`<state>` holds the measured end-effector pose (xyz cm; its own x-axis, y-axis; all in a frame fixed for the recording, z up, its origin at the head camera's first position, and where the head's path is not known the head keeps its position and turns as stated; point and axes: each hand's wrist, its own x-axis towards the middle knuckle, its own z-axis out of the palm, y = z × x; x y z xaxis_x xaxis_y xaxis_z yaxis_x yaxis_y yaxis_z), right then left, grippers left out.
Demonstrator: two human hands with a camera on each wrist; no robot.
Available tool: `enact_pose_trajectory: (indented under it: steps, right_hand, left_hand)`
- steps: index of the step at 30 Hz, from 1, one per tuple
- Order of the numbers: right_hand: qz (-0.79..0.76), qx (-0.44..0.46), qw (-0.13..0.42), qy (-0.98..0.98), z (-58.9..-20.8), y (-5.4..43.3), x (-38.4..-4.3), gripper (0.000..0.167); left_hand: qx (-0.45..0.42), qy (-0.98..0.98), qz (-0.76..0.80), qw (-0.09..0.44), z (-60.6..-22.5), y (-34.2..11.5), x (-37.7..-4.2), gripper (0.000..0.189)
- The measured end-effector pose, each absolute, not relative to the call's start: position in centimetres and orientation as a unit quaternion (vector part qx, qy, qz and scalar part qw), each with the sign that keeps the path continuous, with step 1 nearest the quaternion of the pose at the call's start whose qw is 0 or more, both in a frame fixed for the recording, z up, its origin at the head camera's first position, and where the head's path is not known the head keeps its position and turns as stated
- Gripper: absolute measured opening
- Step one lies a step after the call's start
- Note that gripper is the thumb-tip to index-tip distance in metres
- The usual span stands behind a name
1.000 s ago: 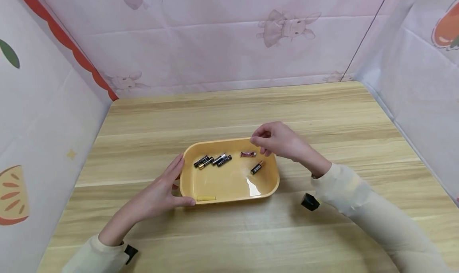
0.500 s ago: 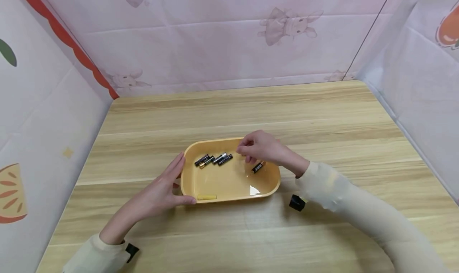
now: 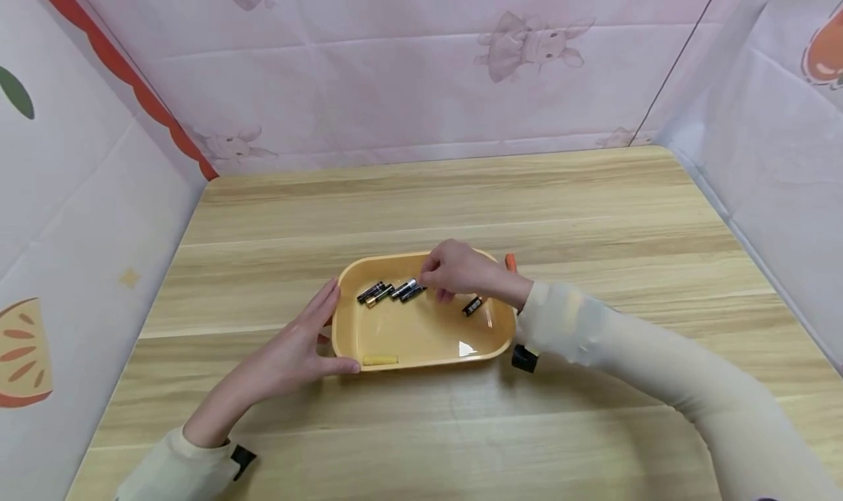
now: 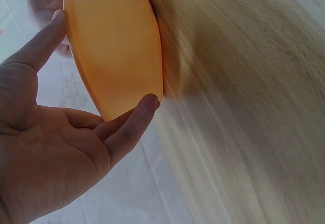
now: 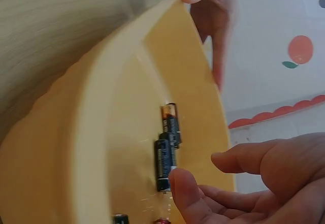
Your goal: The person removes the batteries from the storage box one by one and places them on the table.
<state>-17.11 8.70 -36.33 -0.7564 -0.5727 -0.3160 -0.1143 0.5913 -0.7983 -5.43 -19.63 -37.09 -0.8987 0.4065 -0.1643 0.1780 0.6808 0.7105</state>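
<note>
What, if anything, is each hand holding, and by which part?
The left hand holds the yellow round-cornered plastic tray by its left end. The right hand holds nothing visible; thumb and forefinger are apart.

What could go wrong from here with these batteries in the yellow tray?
The right hand could nudge the nearby clustered batteries and set them rolling. The orange item just beyond the yellow tray's rim, beside that wrist, might get knocked. The left hand grips only one end, so the tray could swivel if bumped.
</note>
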Motion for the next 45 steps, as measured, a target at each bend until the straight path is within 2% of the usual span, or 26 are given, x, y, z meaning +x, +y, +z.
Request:
enact_pose_trajectory:
  steps: [12,19,24,28,36,45]
  right_hand:
    - [-0.336,-0.241,0.256,0.874,-38.0,8.0,-16.9,0.01]
    - [-0.316,-0.234,0.221,0.893,-38.5,7.4,-16.3,0.017]
    - [-0.274,-0.252,0.18,0.911,-38.7,6.9,-16.0,0.004]
    - [-0.266,-0.259,0.175,0.912,-38.9,6.8,-16.0,0.007]
    - [-0.276,-0.266,0.17,0.908,-38.7,7.1,-16.1,0.003]
    - [-0.395,-0.23,0.189,0.869,-37.1,8.1,-16.1,0.01]
  left_hand:
    - [0.165,0.9,0.371,0.157,-37.1,-19.6,-5.4,0.121]
    - [0.168,0.895,0.383,0.154,-36.9,-19.7,-5.3,0.12]
    - [0.169,0.895,0.384,0.154,-36.9,-19.6,-5.3,0.12]
    - [0.168,0.893,0.388,0.155,-37.0,-19.7,-5.3,0.12]
    - [0.166,0.896,0.381,0.155,-37.1,-19.7,-5.4,0.119]
    - [0.168,0.896,0.381,0.152,-37.0,-19.6,-5.4,0.119]
